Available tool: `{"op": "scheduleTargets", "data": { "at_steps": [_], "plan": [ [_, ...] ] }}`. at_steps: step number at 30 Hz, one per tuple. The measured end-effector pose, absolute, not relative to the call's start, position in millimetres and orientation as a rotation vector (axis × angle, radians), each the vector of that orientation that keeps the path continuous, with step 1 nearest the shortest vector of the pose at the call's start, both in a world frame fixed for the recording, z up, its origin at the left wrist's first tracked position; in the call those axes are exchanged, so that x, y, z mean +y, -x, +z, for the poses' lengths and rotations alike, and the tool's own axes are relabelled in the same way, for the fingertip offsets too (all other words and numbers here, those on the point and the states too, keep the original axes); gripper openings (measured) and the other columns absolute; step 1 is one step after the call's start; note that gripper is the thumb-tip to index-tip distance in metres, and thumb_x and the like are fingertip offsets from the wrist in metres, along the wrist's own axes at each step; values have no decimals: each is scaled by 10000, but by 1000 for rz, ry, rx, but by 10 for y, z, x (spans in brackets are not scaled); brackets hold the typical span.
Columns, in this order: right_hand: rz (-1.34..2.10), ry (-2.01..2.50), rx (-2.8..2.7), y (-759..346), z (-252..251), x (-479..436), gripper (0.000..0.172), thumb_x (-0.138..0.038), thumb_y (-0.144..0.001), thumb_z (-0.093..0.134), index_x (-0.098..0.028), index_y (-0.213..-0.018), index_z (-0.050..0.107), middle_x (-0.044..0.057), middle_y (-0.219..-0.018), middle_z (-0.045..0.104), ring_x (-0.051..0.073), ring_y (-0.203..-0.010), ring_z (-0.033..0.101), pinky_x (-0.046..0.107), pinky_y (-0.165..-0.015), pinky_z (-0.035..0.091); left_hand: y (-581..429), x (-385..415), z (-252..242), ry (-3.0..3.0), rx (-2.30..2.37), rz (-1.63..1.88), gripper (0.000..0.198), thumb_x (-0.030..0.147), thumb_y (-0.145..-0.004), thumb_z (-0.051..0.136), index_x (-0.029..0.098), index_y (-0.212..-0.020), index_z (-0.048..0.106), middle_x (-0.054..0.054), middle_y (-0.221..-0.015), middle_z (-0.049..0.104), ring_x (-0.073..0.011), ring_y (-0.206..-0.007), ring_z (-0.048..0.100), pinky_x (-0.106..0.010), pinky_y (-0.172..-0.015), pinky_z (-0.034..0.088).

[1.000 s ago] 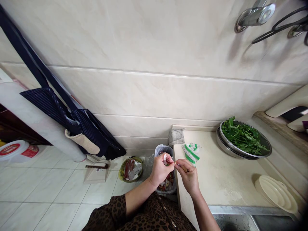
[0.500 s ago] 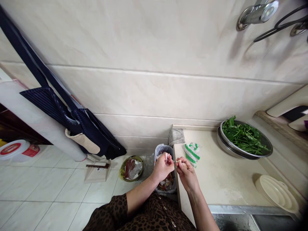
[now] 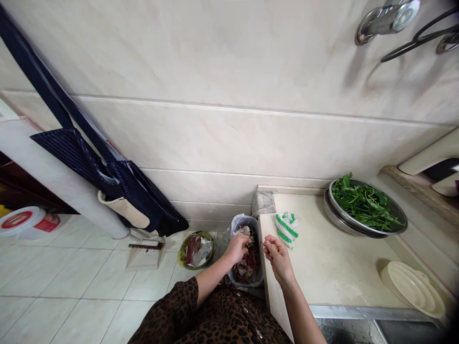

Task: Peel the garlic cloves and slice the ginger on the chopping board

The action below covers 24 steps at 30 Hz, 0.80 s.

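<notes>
My left hand [image 3: 237, 249] is over the waste bin [image 3: 261, 274], its fingers loosely curled and somewhat apart. The bin has a plastic liner and is filled with mixed scraps. To the right, by the counter's edge, my right hand [image 3: 278, 260] is closed in a pinch. What sits between its thumb and fingertips is too small to make out. Just behind this hand, a white cloth with green stripes [image 3: 286, 228] lies crumpled on the counter [image 3: 322, 267].
Leafy greens [image 3: 362, 205] fill a metal bowl [image 3: 401, 224] at the counter's back right. Nearer stands a cream plastic basin [image 3: 412, 289], with the sink edge [image 3: 373, 311] in front. On the floor are a yellowish basket [image 3: 182, 253] and a dustpan [image 3: 145, 260]. A dark apron [image 3: 118, 177] hangs left.
My hands were together, fingertips around a small pale piece. Now my left hand has moved left and its fingers have loosened over the bin. My right hand has stayed nearly in place.
</notes>
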State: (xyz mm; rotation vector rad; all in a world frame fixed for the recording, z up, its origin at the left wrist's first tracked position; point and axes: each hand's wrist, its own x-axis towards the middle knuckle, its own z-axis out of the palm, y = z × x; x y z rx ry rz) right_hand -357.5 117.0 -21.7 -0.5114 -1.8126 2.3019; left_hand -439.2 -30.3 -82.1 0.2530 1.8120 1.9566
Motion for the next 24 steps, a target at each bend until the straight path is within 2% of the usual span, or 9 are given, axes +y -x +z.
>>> {"op": "scheduleTargets", "data": {
  "at_steps": [1, 3, 6, 9, 12, 17, 19, 22, 24],
  "plan": [
    [2273, 514, -1858, 3577, -255, 1160, 273, -372, -718, 649, -178, -903, 596, -43, -603, 509, 94, -469, 440, 201, -424, 300, 4386, -311, -807, -217, 1809, 1952, 384, 300, -458, 832, 196, -791, 672, -91, -944, 654, -314, -1031, 544, -463, -986, 325],
    [2098, 437, -2108, 3573, -326, 1095, 338, -287, -744, 604, -171, -1061, 595, -48, -589, 522, 98, -445, 437, 213, -443, 332, 4381, -327, -744, -49, 1707, 1944, 523, 471, -565, 766, 190, -985, 634, -111, -1049, 630, -281, -1005, 571, -434, -914, 396],
    [1422, 153, -2790, 3554, -382, 869, 548, -102, -777, 466, -211, -1314, 455, 14, -731, 627, 145, -581, 573, 243, -568, 422, 4394, -355, -586, 283, 1300, 1969, 718, 716, -732, 448, 204, -1235, 458, -150, -1184, 563, -253, -964, 601, -388, -793, 462],
    [682, 4, -3252, 3562, -380, 596, 693, -1, -774, 420, -291, -1397, 324, 98, -978, 649, 186, -756, 656, 239, -617, 449, 4415, -402, -426, 400, 1002, 2031, 859, 783, -737, 258, 202, -1369, 262, -193, -1317, 448, -282, -1023, 579, -417, -818, 452],
    [278, 138, -3417, 3637, -366, 467, 666, -21, -828, 421, -303, -1413, 274, 143, -999, 638, 222, -799, 679, 261, -626, 479, 4414, -488, -323, 405, 934, 2064, 888, 791, -732, 213, 203, -1396, 221, -193, -1421, 320, -303, -1127, 514, -429, -889, 408],
    [143, 408, -3471, 3790, -312, 538, 490, -85, -864, 438, -130, -1349, 387, 208, -946, 638, 241, -837, 683, 293, -673, 515, 4372, -667, -260, 388, 855, 2021, 866, 781, -744, 192, 208, -1392, 238, -181, -1454, 275, -321, -1131, 505, -453, -889, 395],
    [125, 423, -3453, 3796, -266, 525, 502, -85, -872, 409, -102, -1369, 345, 213, -961, 626, 232, -847, 680, 285, -686, 516, 4360, -695, -259, 424, 854, 2027, 843, 772, -752, 195, 224, -1392, 229, -167, -1441, 308, -317, -1073, 541, -454, -857, 412],
    [103, 265, -3423, 3751, -218, 433, 587, -94, -882, 390, -225, -1429, 220, 168, -1019, 600, 211, -845, 676, 272, -690, 515, 4348, -677, -263, 484, 870, 2059, 852, 772, -747, 231, 225, -1399, 208, -178, -1393, 375, -291, -981, 589, -417, -807, 437],
    [86, 201, -3438, 3720, -223, 388, 582, -104, -890, 388, -306, -1414, 238, 137, -1014, 600, 205, -827, 680, 270, -672, 518, 4346, -657, -253, 498, 852, 2077, 865, 772, -746, 229, 219, -1410, 183, -197, -1379, 386, -290, -988, 591, -411, -811, 434]
  ]
}}
